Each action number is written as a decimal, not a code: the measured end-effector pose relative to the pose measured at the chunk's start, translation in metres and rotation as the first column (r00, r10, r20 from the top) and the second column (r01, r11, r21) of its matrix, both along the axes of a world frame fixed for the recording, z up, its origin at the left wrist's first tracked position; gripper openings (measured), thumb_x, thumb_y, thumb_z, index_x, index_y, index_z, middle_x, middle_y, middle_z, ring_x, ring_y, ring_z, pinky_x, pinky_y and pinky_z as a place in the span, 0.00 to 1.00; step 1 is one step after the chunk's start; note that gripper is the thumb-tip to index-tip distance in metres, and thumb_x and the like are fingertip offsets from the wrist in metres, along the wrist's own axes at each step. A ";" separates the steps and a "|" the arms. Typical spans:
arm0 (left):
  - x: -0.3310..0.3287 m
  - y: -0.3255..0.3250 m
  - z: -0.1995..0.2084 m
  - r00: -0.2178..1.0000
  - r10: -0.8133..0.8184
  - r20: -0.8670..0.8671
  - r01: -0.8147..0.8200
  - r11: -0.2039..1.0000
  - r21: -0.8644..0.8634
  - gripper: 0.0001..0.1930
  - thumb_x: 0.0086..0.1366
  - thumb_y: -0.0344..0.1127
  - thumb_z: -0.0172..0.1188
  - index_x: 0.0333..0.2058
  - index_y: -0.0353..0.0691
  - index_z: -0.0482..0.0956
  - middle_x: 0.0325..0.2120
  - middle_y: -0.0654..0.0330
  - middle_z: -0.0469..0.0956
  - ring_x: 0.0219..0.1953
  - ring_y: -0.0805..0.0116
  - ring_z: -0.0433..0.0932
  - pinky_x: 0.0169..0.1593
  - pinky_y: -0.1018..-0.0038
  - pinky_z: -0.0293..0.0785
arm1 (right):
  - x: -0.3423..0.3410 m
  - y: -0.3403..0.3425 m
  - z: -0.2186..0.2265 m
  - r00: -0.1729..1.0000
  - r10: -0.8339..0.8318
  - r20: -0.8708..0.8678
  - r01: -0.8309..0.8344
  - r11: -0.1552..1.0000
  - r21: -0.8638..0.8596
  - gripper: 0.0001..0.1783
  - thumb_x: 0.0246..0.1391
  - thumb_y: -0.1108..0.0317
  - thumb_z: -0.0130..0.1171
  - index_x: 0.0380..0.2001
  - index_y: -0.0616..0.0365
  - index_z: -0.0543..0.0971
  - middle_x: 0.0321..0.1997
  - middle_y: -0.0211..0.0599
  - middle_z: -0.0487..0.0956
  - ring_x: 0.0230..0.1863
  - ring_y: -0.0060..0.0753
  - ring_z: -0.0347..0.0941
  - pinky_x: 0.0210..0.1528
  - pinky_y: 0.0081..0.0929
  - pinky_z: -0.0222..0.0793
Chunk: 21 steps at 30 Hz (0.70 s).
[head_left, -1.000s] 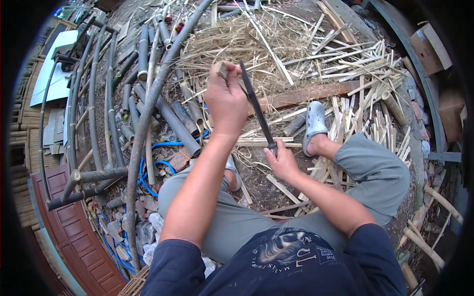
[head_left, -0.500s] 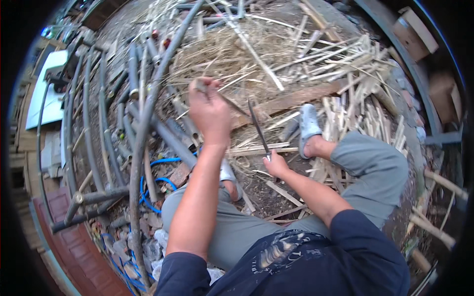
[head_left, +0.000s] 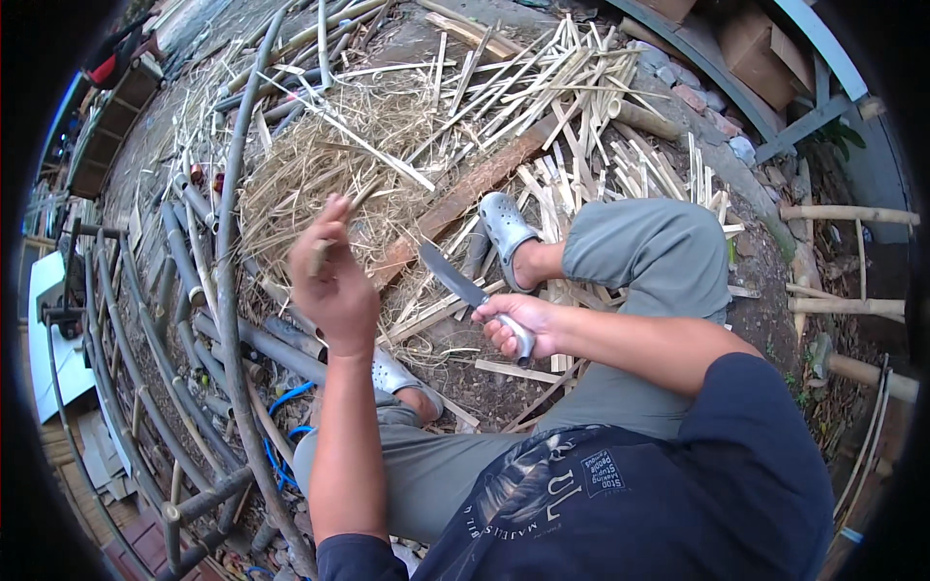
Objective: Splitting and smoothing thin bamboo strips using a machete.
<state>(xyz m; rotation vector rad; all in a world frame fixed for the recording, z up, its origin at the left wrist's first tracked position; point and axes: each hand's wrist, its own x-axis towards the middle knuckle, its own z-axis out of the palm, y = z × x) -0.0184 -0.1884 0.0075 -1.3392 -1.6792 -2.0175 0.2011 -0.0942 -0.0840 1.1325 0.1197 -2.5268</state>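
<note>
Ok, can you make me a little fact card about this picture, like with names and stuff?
Left grip: raised, holding a wooden piece, partly hidden
Right grip: around the handle of a knife, blade pointing forward and left
Feet: grey clogs with holes
Ground: pale strips, tangled shavings, brown plank
</note>
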 end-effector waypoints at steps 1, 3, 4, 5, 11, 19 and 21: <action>0.011 0.004 -0.001 0.996 -0.079 -0.036 0.077 0.997 -0.031 0.06 0.68 0.20 0.47 0.40 0.33 0.72 0.44 0.48 0.79 0.52 0.55 0.78 0.57 0.62 0.73 | 0.005 0.006 0.009 0.992 -0.069 -0.101 0.062 0.996 -0.070 0.06 0.60 0.64 0.51 0.37 0.53 0.70 0.20 0.22 0.66 0.15 0.15 0.61 0.16 0.16 0.60; 0.030 0.006 0.007 0.966 -0.193 -0.175 0.158 0.969 -0.192 0.08 0.61 0.17 0.49 0.35 0.35 0.76 0.40 0.47 0.82 0.52 0.50 0.78 0.59 0.56 0.70 | 0.010 0.014 0.024 0.957 -0.163 -0.240 0.138 0.983 -0.117 0.14 0.64 0.55 0.49 0.42 0.53 0.71 0.18 0.20 0.65 0.14 0.14 0.59 0.15 0.16 0.58; 0.037 0.007 0.004 0.947 -0.232 -0.222 0.174 0.951 -0.254 0.10 0.57 0.18 0.50 0.34 0.37 0.78 0.40 0.51 0.82 0.52 0.49 0.78 0.60 0.54 0.68 | 0.010 0.016 0.027 0.952 -0.184 -0.243 0.158 0.980 -0.121 0.14 0.64 0.55 0.49 0.42 0.53 0.71 0.18 0.20 0.65 0.14 0.14 0.59 0.15 0.16 0.58; 0.042 0.008 0.002 0.921 -0.266 -0.284 0.171 0.933 -0.317 0.11 0.55 0.19 0.51 0.33 0.38 0.79 0.41 0.53 0.83 0.53 0.50 0.78 0.60 0.54 0.68 | 0.006 0.017 0.029 0.918 -0.234 -0.320 0.195 0.969 -0.151 0.19 0.63 0.48 0.49 0.42 0.53 0.71 0.18 0.20 0.65 0.14 0.13 0.58 0.15 0.15 0.58; 0.071 0.007 -0.005 0.764 -0.353 -0.540 0.100 0.892 -0.442 0.13 0.46 0.28 0.60 0.32 0.50 0.84 0.31 0.65 0.76 0.38 0.61 0.77 0.45 0.62 0.73 | -0.011 0.044 0.046 0.839 -0.309 -0.448 0.272 0.951 -0.147 0.31 0.58 0.33 0.49 0.39 0.53 0.72 0.19 0.20 0.66 0.13 0.09 0.58 0.12 0.11 0.58; 0.081 0.011 -0.021 0.647 -0.473 -0.598 0.193 0.860 -0.473 0.18 0.39 0.30 0.64 0.34 0.48 0.85 0.31 0.66 0.74 0.34 0.66 0.76 0.35 0.70 0.76 | -0.001 0.050 0.029 0.913 -0.076 -0.401 0.221 0.918 0.330 0.12 0.54 0.62 0.65 0.36 0.55 0.76 0.25 0.27 0.77 0.17 0.17 0.73 0.11 0.14 0.63; 0.086 0.010 -0.025 0.617 -0.519 -0.592 0.204 0.832 -0.516 0.18 0.39 0.29 0.64 0.34 0.50 0.85 0.30 0.67 0.74 0.34 0.66 0.76 0.34 0.71 0.75 | 0.000 0.046 0.022 0.907 -0.126 -0.402 0.266 0.910 0.317 0.12 0.53 0.64 0.64 0.37 0.56 0.76 0.26 0.29 0.79 0.18 0.18 0.74 0.12 0.14 0.65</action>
